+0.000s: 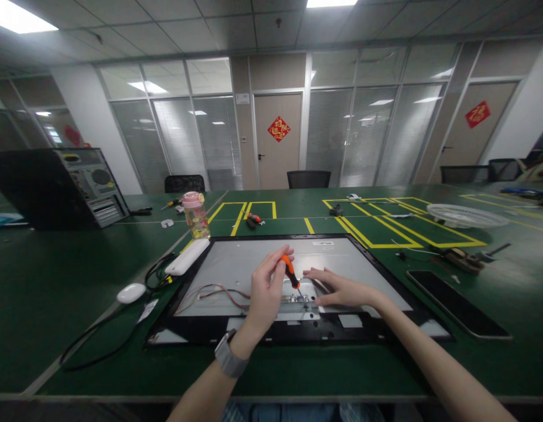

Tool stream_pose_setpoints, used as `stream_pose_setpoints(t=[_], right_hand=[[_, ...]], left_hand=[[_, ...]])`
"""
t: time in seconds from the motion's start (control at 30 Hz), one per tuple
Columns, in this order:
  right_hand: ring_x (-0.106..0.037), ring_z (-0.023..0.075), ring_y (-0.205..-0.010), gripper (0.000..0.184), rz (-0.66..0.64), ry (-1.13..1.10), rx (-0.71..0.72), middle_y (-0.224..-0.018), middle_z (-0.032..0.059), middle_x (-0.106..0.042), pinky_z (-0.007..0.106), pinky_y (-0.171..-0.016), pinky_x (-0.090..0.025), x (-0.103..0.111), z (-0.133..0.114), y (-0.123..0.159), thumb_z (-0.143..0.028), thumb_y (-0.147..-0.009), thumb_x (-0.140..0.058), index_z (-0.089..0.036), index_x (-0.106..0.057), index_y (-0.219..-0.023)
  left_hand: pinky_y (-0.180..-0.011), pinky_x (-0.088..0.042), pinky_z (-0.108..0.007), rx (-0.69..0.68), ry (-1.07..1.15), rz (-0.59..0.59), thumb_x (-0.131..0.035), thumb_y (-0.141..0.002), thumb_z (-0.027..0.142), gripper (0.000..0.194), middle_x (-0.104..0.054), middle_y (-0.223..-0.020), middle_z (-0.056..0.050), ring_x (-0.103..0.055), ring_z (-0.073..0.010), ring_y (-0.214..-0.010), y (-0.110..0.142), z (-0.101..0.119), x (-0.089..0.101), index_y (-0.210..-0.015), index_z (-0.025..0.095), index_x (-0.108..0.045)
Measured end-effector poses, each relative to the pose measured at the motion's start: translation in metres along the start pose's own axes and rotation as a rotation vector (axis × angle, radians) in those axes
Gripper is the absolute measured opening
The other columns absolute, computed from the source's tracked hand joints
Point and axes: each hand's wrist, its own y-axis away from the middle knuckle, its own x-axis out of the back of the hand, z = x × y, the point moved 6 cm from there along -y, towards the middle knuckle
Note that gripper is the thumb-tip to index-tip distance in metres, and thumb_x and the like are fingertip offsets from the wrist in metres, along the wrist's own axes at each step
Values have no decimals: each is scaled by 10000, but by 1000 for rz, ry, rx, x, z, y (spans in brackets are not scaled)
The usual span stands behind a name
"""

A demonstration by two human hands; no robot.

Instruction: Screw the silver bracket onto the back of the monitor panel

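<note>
An opened flat display panel [253, 264] with a grey metal back and black frame lies on the table in front of me. My left hand [270, 281], with a watch on its wrist, is closed round the orange-and-black handle of a screwdriver [289, 271]. The screwdriver tilts, its tip down at a small circuit board [300, 299] near the panel's lower middle. My right hand [341, 288] rests palm down beside that board, fingers stretched out and holding nothing. Thin red and black wires [225, 290] run across the panel to the left of my left hand.
Right of the panel lies a black phone [458, 303], with a brown-bodied tool [462, 258] behind it. A white mouse [131, 292], black cable [106, 346], white bar [188, 257] and pink-lidded bottle [195, 217] are on the left. A black computer case [34, 184] stands farther back.
</note>
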Motion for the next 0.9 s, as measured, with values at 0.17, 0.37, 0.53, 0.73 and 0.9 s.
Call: stream_pose_setpoints(t=[0.17,0.37,0.53,0.73,0.9], right_hand=[[-185,271,-1418,774,2,0,-5,-1521,69,-293,482,-1174,-4,0,0,0,-656,-782,-566,-261,-354,-1412],[-158,299,-1421,803,1,8,-9,-1527,56,-282,479,-1177,-6,0,0,0,-677,-774,-560,-251,-347,-1420],[-182,276,-1419,773,1,3,2,-1524,67,-286,483,-1175,-8,0,1,-1,-657,-787,-562,-254,-355,-1413],[-195,295,-1413,806,18,-9,10,-1510,68,-319,494,-1174,-13,0,1,0,-688,-768,-556,-251,-355,-1415],[-182,285,-1417,794,15,-1,-3,-1514,62,-310,491,-1175,-14,1,-2,0,-685,-766,-561,-263,-365,-1409]], left_hand=[[-738,-476,-252,-47,-88,55,-662,-797,257,183,-615,-856,-33,-593,-146,-793,-3,-2,4,-963,206,-718],[-856,-465,-312,-37,-55,66,-469,-916,273,277,-637,-1009,-81,-597,-186,-951,-2,2,6,-1047,178,-694],[-772,-473,-279,-63,-85,66,-558,-872,263,205,-623,-901,-55,-597,-162,-837,-1,4,4,-998,192,-703],[-700,-445,-250,-91,-133,151,-715,-746,265,100,-525,-753,-5,-535,-136,-723,0,0,8,-804,185,-702],[-714,-448,-259,-118,-148,134,-657,-803,288,119,-549,-751,-13,-549,-144,-735,0,3,8,-773,181,-701]])
